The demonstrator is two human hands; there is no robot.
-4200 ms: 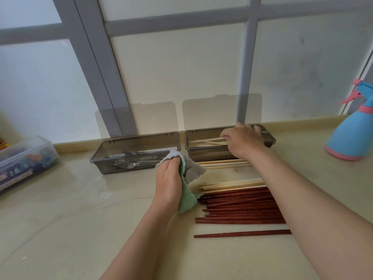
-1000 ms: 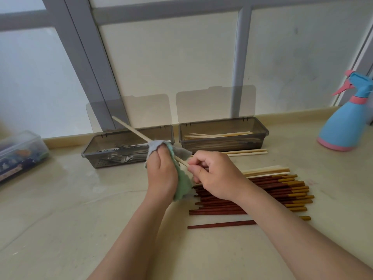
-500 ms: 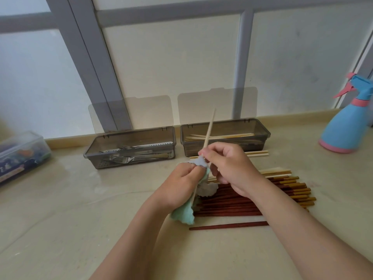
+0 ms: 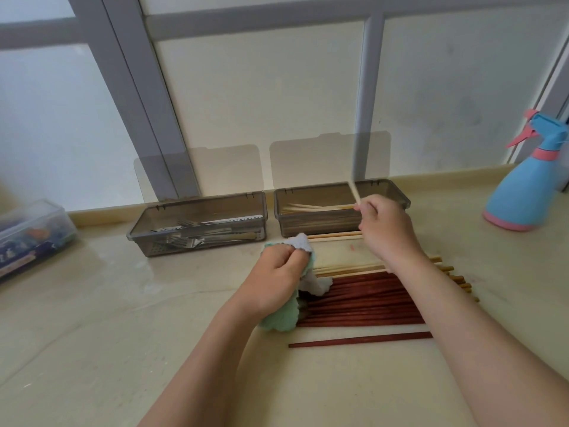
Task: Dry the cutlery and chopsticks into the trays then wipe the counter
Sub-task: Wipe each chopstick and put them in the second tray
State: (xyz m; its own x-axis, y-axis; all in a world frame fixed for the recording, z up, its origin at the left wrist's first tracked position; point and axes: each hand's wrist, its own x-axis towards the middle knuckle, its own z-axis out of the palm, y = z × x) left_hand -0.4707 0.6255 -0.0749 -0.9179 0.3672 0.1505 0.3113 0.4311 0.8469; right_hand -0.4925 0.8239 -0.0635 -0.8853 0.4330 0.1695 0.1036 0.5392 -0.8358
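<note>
Chopstick-drying looks midway: the right hand [image 4: 388, 232] pinches a pale chopstick [image 4: 354, 192] over the tray [image 4: 308, 229] at 1 o'clock, the left hand [image 4: 274, 282] clutches the cloth [image 4: 278, 323], and next the chopstick needs laying flat inside.

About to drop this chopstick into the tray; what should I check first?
1. Right hand pinches the light chopstick: ok.
2. Chopstick over the right tray: ok.
3. Tray lid stands open: ok.
4. Left hand grips the cloth: ok.
5. Chopstick fully dry: cannot tell.
6. Pile finished: not ok, red chopsticks lie on the counter.
</note>
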